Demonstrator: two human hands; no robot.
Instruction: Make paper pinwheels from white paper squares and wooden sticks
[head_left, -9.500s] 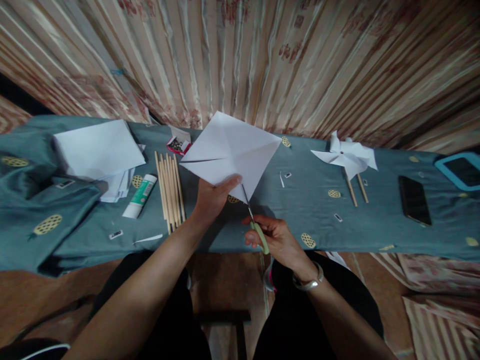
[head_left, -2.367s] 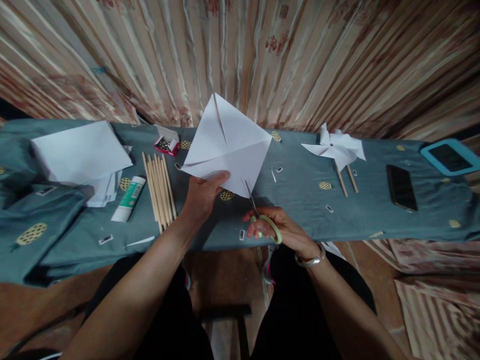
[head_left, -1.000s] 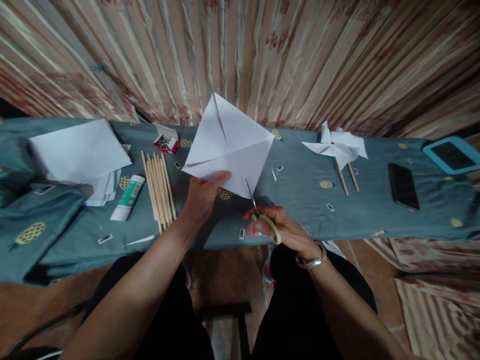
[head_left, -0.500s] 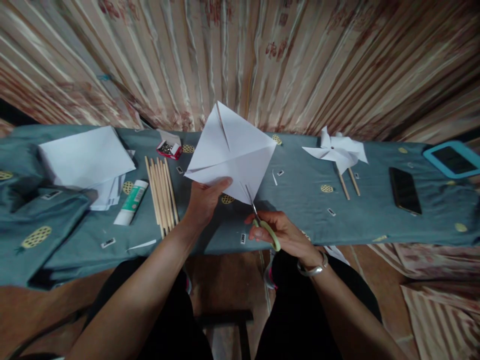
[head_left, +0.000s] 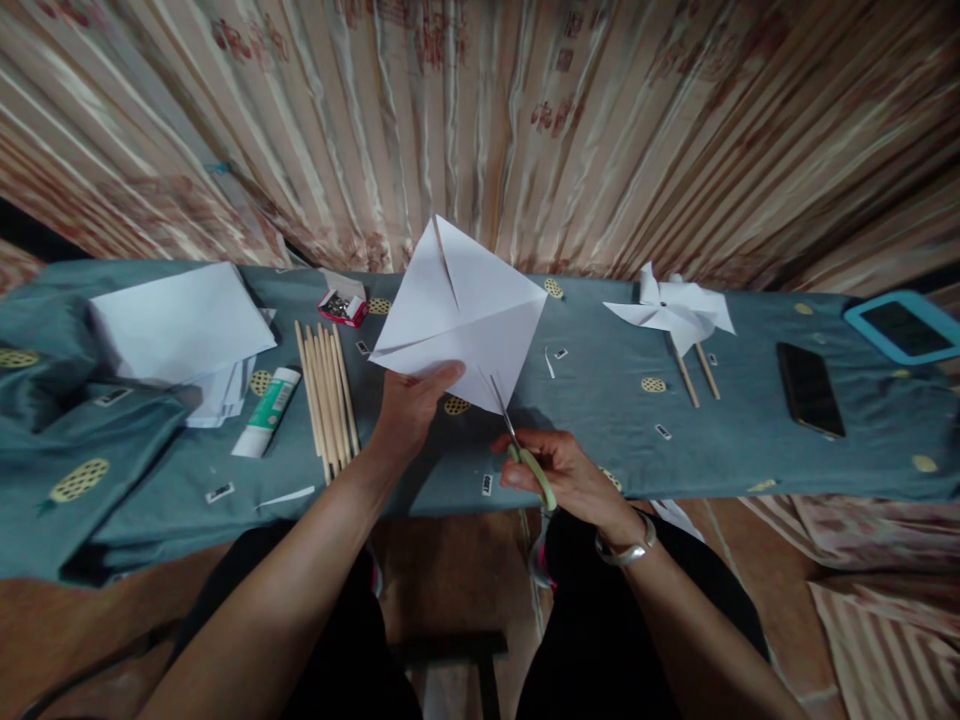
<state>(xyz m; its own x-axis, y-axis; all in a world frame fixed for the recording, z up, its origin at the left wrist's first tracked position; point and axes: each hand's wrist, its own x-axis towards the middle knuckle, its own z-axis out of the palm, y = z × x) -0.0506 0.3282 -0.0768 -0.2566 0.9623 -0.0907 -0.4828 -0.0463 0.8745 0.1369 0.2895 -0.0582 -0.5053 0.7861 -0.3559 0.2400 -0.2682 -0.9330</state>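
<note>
A square white sheet of paper is held up above the table, one corner toward me. Slits run inward from its top and left corners, and crease lines cross it. My left hand grips its lower left edge, thumb on top and fingers underneath. In my right hand is a pair of scissors with green handles, fingers closed around the loops. The slim blades reach over the paper's lower corner, one on the near face; part of the other is hidden.
Left of the paper lie wooden sticks, a glue stick, a box of metal pins and stacked white paper. To the right are paper pinwheels on sticks, a phone and a blue-framed tablet. A curtain hangs behind.
The whole view has shifted slightly, with the table sitting a little lower. Hands, paper and scissors keep nearly the same arrangement; the scissor blades look closer together.
</note>
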